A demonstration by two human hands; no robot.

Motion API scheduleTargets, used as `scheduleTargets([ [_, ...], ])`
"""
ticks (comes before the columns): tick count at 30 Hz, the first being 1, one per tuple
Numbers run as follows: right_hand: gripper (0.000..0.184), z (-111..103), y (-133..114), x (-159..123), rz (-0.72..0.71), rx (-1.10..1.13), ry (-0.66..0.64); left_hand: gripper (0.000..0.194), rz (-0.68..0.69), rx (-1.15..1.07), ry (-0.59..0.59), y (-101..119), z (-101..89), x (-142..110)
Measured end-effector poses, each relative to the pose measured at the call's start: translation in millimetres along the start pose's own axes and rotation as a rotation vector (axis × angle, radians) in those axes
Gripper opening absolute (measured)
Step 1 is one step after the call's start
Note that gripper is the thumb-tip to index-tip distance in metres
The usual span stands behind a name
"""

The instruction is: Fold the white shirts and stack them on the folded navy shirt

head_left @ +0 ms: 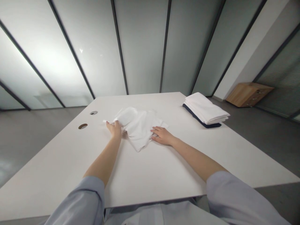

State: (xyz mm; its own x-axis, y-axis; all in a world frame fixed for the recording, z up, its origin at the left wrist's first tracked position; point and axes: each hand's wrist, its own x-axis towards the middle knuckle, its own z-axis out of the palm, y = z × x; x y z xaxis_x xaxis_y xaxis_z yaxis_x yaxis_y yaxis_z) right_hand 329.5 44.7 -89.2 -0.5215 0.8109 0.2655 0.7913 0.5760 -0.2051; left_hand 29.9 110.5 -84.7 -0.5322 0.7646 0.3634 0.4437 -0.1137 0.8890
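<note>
Pale grey-blue fabric sleeves (82, 200) lie nearest; beyond, a crumpled thin white cloth (138, 125) rests mid-table on flat white board (154, 178). The left hand (114, 128) pinches its left edge; the right hand (162, 135), unclenched, touches its right. Light right-hand pressure should ease creases without dragging.

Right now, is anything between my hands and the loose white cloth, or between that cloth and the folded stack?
Nothing visible: your left hand touches the white cloth at its left end, your right hand at its right edge. No object shows between cloth and folded stack.
</note>
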Motion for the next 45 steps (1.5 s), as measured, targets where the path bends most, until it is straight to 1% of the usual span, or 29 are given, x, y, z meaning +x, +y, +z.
scheduleTargets([
  [1,0.043,-2,-2,1,0.023,-0.024,-0.002,0.059,0.082,0.091,0.082,2,-3.9,0],
  [2,0.040,-5,-4,1,0.039,-0.040,0.007,0.057,0.143,0.166,0.130,6,-6.2,-2],
  [3,0.038,-9,-5,2,0.049,-0.044,0.020,0.052,0.192,0.226,0.105,11,-6.7,-6],
  [4,0.037,-12,-5,2,0.056,-0.029,0.029,0.046,0.252,0.283,-0.019,17,-5.6,-10],
  [6,0.036,-17,-3,2,0.095,0.035,0.032,0.036,0.331,0.411,-0.350,28,0.2,-23],
  [7,0.036,-18,-1,2,0.134,0.059,0.041,0.037,0.362,0.484,-0.492,33,3.8,-29],
  [8,0.035,-18,2,1,0.185,0.061,0.064,0.042,0.393,0.556,-0.595,36,7.4,-36],
  [10,0.031,-16,10,0,0.309,-0.011,0.146,0.056,0.463,0.663,-0.705,37,12.7,-45],
  [12,0.031,-13,20,-1,0.412,-0.114,0.192,0.064,0.512,0.692,-0.758,36,14.8,-49],
  [14,0.032,-11,27,-1,0.476,-0.165,0.157,0.067,0.529,0.687,-0.792,33,14.6,-49],
  [15,0.029,-11,29,-1,0.490,-0.170,0.136,0.069,0.532,0.684,-0.799,33,14.0,-48],
  [16,0.025,-12,30,0,0.489,-0.165,0.133,0.072,0.537,0.679,-0.798,33,13.5,-48],
  [18,0.018,-13,25,3,0.440,-0.115,0.208,0.079,0.585,0.653,-0.777,35,13.1,-50],
  [20,0.018,-15,14,6,0.305,0.040,0.323,0.084,0.702,0.595,-0.753,39,13.9,-55],
  [21,0.019,-16,6,7,0.215,0.166,0.348,0.086,0.770,0.563,-0.750,42,14.7,-59],
  [22,0.020,-16,-3,9,0.125,0.307,0.327,0.087,0.831,0.538,-0.756,45,15.7,-63],
  [24,0.024,-16,-18,9,-0.014,0.572,0.171,0.086,0.913,0.508,-0.799,49,17.5,-71],
  [25,0.027,-15,-24,9,-0.044,0.672,0.089,0.081,0.932,0.495,-0.829,51,18.2,-74],
  [26,0.031,-15,-27,9,-0.046,0.744,0.042,0.072,0.938,0.473,-0.859,52,18.8,-76],
  [27,0.035,-14,-27,8,-0.028,0.789,0.041,0.061,0.930,0.435,-0.883,52,19.4,-77],
  [28,0.039,-13,-26,7,0.003,0.803,0.075,0.049,0.907,0.380,-0.890,53,19.9,-77],
  [29,0.042,-12,-22,7,0.044,0.786,0.121,0.039,0.864,0.310,-0.868,53,20.4,-76],
  [30,0.044,-11,-17,6,0.087,0.736,0.142,0.032,0.800,0.232,-0.817,53,20.9,-73],
  [31,0.046,-9,-10,6,0.124,0.654,0.121,0.029,0.720,0.151,-0.739,53,21.3,-69],
  [35,0.053,-6,18,6,0.260,0.197,-0.164,0.026,0.365,-0.120,-0.296,47,17.7,-38],
  [37,0.054,-9,32,5,0.363,0.022,-0.234,0.025,0.203,-0.187,-0.062,37,11.4,-18],
  [39,0.051,-16,45,3,0.489,-0.079,-0.245,0.024,0.060,-0.203,0.114,23,3.3,-1],
  [41,0.049,-28,55,0,0.606,-0.141,-0.220,0.022,-0.042,-0.191,0.192,8,-3.8,10],
  [45,0.047,-55,57,-7,0.773,-0.283,-0.188,0.024,-0.225,-0.193,0.231,-10,-10.4,19],
])
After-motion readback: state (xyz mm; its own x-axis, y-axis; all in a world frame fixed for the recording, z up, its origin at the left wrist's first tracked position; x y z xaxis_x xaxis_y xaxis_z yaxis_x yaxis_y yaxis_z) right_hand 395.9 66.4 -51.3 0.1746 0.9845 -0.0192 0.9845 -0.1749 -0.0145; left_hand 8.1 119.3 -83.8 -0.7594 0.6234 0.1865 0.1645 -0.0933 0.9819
